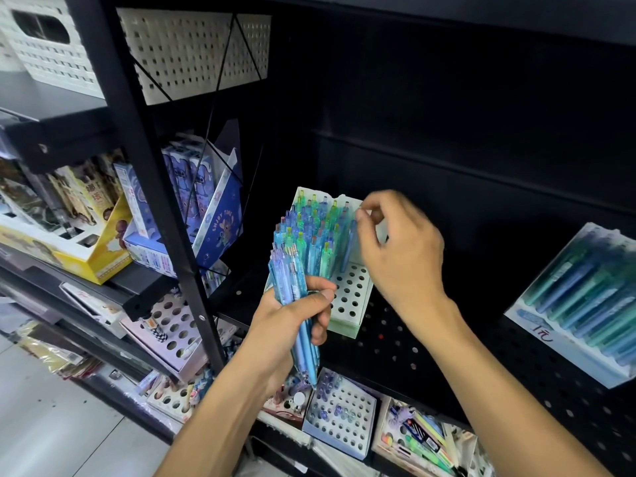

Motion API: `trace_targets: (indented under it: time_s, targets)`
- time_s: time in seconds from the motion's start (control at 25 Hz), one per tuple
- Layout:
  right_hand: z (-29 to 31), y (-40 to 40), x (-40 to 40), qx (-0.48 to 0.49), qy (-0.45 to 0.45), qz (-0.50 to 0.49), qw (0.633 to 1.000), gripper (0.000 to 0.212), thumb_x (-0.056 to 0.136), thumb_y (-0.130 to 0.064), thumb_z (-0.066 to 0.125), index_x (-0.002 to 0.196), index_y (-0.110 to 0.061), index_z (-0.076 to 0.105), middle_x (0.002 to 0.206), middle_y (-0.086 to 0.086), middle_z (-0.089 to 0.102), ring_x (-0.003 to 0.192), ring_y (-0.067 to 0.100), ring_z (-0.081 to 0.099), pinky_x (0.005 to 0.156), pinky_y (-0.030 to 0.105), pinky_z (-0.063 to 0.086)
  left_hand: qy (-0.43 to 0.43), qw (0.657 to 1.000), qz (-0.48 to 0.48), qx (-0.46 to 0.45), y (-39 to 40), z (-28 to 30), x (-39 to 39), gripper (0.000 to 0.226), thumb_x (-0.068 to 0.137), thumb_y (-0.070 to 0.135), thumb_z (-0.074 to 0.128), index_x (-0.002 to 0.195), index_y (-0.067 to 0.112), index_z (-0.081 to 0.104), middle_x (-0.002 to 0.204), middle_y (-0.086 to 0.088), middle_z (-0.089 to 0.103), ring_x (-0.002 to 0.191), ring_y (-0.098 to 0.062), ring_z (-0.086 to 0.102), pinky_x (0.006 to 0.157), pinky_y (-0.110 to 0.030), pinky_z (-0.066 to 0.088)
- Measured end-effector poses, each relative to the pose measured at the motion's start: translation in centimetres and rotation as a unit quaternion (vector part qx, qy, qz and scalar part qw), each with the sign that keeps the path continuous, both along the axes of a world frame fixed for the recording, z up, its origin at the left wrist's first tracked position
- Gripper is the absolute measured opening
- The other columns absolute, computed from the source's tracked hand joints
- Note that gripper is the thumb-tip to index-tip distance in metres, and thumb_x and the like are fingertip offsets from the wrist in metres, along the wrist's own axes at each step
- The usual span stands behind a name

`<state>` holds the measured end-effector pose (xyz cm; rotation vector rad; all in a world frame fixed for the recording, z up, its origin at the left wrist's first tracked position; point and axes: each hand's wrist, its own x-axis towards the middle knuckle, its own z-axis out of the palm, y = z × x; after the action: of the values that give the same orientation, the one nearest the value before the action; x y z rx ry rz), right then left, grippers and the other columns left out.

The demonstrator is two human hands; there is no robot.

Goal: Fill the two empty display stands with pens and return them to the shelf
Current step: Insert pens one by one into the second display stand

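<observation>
White perforated display stand at frame centre on the black shelf, about two-thirds filled; right hand pinches a blue pen, long axis upright, over empty right-side holes; left hand, lower centre, clamps a spare translucent blue pen bundle.

The left hand was curled into a fist round what it held, thumb laid across the front, its forearm rising from the lower edge. The right hand reached higher and farther forward — back of the hand up, thumb and forefinger pinched together, slightly blurred — wrist bent.
</observation>
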<state>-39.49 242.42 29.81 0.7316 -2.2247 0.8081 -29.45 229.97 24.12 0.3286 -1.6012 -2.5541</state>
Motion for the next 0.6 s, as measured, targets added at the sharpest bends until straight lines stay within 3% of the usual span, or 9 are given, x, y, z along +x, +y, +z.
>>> trace_targets:
  time_s: [0.04,0.12,0.16,0.24,0.4,0.52,0.6]
  targets:
    - [-0.1,-0.1,1.4,-0.046,-0.030,0.043,0.998,0.008,0.094,-0.023,0.063,0.094,-0.016,0.067,0.080,-0.011,0.066,0.064,0.004,0.057,0.056,0.023,0.044,0.005,1.000,-0.013,0.003,0.0,0.1,0.1,0.008,0.085,0.002,0.069,0.087,0.009,0.067,0.059,-0.007,0.052,0.047,-0.014,0.045,0.047,-0.024,0.039]
    - [-0.2,-0.1,3.8,-0.099,-0.207,0.135,0.964,0.008,0.093,-0.028,0.067,0.094,-0.022,0.072,0.075,-0.014,0.066,0.051,0.000,0.053,0.053,0.015,0.040,0.022,0.998,-0.049,0.015,0.1,0.3,0.2,0.013,0.077,0.001,0.073,0.085,0.010,0.067,0.058,-0.008,0.051,0.046,-0.014,0.045,0.045,-0.024,0.038]
    - [-0.1,-0.2,4.4,-0.100,-0.298,0.164,0.935,0.010,0.091,-0.031,0.069,0.098,-0.025,0.074,0.076,-0.016,0.067,0.052,-0.002,0.055,0.057,0.015,0.044,0.030,0.997,-0.068,0.022,0.1,0.4,0.3,0.014,0.075,0.003,0.071,0.086,0.009,0.066,0.057,-0.009,0.050,0.045,-0.015,0.044,0.044,-0.024,0.038]
    - [-0.1,0.1,4.3,-0.108,-0.397,0.201,0.889,0.015,0.087,-0.028,0.075,0.101,-0.023,0.075,0.079,-0.015,0.069,0.058,-0.002,0.060,0.066,0.021,0.049,0.038,0.993,-0.103,0.030,0.2,0.4,0.3,0.012,0.075,0.004,0.069,0.084,0.012,0.069,0.056,-0.010,0.050,0.045,-0.016,0.044,0.044,-0.024,0.038]
    - [0.7,0.6,3.3,-0.192,-0.494,0.263,0.806,0.013,0.083,-0.005,0.076,0.094,-0.002,0.068,0.069,0.001,0.062,0.048,0.011,0.049,0.053,0.022,0.047,0.043,0.990,-0.131,0.008,0.5,0.1,0.4,0.007,0.078,0.007,0.070,0.082,0.012,0.071,0.058,-0.009,0.052,0.047,-0.015,0.046,0.046,-0.025,0.040]
    - [0.8,0.9,3.1,-0.194,-0.511,0.278,0.790,0.018,0.083,-0.002,0.074,0.099,0.001,0.066,0.068,0.000,0.060,0.044,0.010,0.046,0.043,0.014,0.037,0.041,0.991,-0.131,0.010,0.7,0.2,0.4,0.011,0.078,0.008,0.071,0.089,0.009,0.072,0.059,-0.009,0.053,0.047,-0.016,0.048,0.046,-0.025,0.041]
    - [0.9,0.8,2.9,-0.207,-0.494,0.267,0.801,0.016,0.083,-0.005,0.074,0.098,-0.005,0.070,0.073,0.001,0.064,0.048,0.009,0.050,0.043,0.017,0.037,0.040,0.992,-0.121,0.010,0.7,0.4,0.4,0.012,0.078,0.006,0.074,0.089,0.009,0.073,0.060,-0.011,0.056,0.048,-0.017,0.050,0.047,-0.026,0.043]
